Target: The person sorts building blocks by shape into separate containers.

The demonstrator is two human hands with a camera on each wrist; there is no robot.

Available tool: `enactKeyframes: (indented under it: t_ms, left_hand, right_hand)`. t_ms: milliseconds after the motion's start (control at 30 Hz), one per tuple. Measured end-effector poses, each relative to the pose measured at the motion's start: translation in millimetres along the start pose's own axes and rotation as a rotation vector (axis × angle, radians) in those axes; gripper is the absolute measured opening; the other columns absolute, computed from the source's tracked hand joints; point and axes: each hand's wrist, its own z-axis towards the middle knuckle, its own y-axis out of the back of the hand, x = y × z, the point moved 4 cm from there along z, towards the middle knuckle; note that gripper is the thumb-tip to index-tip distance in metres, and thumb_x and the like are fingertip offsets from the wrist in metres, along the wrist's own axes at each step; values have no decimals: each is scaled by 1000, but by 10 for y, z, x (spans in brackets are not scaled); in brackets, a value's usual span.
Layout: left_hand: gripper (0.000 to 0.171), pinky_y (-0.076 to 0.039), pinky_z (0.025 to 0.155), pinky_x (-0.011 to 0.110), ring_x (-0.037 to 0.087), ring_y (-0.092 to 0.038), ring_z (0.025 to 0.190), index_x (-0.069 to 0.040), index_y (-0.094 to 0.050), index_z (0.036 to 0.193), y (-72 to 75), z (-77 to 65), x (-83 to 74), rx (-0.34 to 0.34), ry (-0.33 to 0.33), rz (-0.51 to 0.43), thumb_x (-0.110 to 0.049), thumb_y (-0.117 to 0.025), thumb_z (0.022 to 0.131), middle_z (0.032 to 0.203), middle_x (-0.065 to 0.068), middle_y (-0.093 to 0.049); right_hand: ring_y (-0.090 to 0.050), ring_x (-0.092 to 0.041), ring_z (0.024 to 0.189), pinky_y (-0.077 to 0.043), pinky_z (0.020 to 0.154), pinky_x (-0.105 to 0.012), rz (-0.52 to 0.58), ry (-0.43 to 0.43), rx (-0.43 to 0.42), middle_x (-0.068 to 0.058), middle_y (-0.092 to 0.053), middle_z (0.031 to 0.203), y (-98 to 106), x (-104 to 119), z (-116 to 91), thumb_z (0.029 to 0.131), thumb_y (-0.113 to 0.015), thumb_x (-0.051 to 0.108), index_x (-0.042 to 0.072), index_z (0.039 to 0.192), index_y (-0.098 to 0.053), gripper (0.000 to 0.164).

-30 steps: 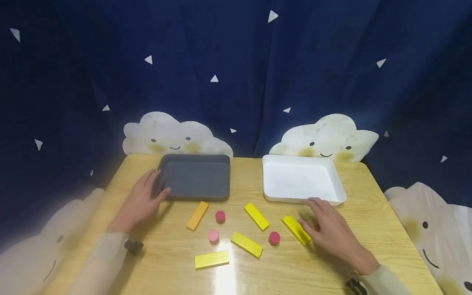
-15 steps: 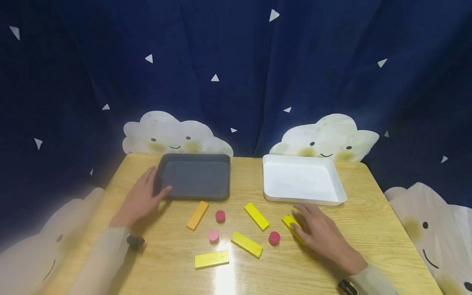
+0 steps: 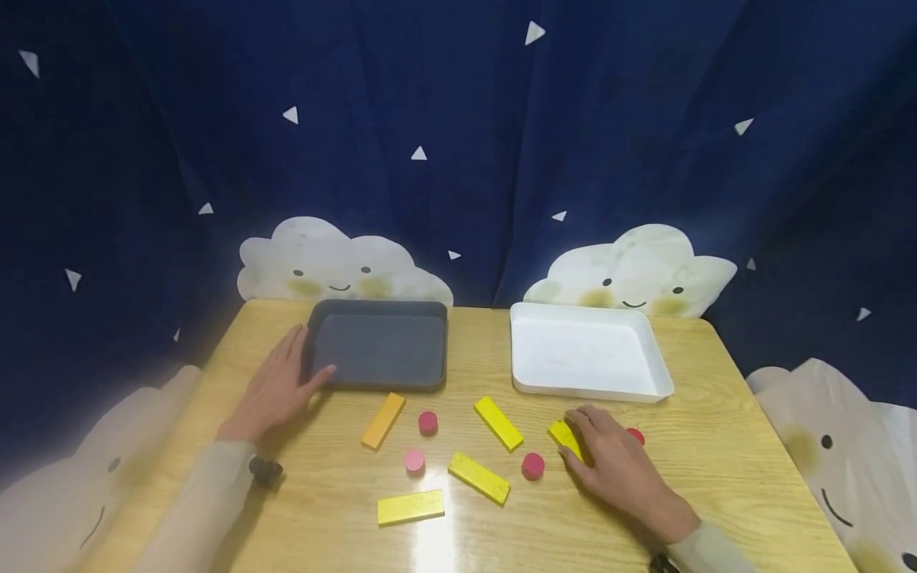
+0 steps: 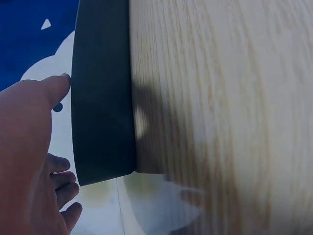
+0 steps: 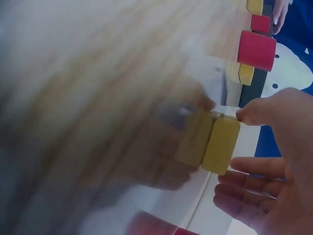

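My right hand [image 3: 609, 461] is over a yellow block [image 3: 562, 436] in front of the white tray [image 3: 591, 393], its thumb and fingers straddling the block. In the right wrist view, the thumb tip is right at one upper edge of the yellow block [image 5: 221, 147] and relaxed fingers lie along the other. A red cylinder [image 3: 636, 435] peeks out behind that hand. At the left side of the dark grey tray [image 3: 380, 383], my left hand [image 3: 275, 386] lies with straight fingers along its wall, thumb near the front corner. The left wrist view shows that tray wall [image 4: 102, 107] close beside the thumb.
Between the hands lie an orange block [image 3: 383, 421], several yellow blocks [image 3: 479, 477], a pink cylinder [image 3: 415, 461], and two red cylinders [image 3: 532, 465]. Both trays stand at the back of the wooden table [image 3: 322, 517], before a dark blue curtain [image 3: 401, 95].
My right hand has moved left and down from beside the white tray to the yellow block, uncovering a red cylinder behind it. The left hand has barely moved.
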Motion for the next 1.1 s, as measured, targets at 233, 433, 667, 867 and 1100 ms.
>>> enactKeyframes:
  t_ms: [233,433,667,867,1100]
  left_hand:
    - [100,-19,129,67,53,-17,160,6,-12,169,-13,19,5,23,3,8,-61,-54,107,176,30,-12]
    - [96,-19,130,65,52,-17,160,7,-14,168,-61,32,23,36,-29,31,-59,-52,109,175,31,-12]
    - [92,-17,130,64,51,-14,161,6,-11,169,-92,21,38,73,-39,20,-58,-45,112,177,29,-7]
    - [91,-16,131,64,51,-12,162,6,-8,169,-119,8,45,98,-29,12,-57,-41,113,176,30,-5]
    - [90,-16,131,64,50,-11,162,6,-7,169,-114,6,29,108,-19,16,-57,-40,113,177,29,-4]
  right_hand:
    - [-62,-21,93,-62,81,-41,-33,31,-44,-6,-66,108,-1,44,-5,87,-88,28,0,120,-73,46]
    - [-56,-16,85,-59,74,-36,-39,8,-5,-5,-64,103,-19,43,-51,87,-87,26,-1,121,-73,46]
    - [-56,-15,83,-59,71,-34,-21,-6,2,-6,-65,105,3,44,-78,86,-87,21,-2,123,-72,46]
    - [-53,-12,79,-56,66,-28,1,-24,20,-8,-65,106,24,70,-95,85,-86,17,-1,125,-72,46]
    - [-53,-10,77,-52,62,-24,13,-9,2,-7,-65,106,31,96,-106,82,-85,12,1,124,-73,45]
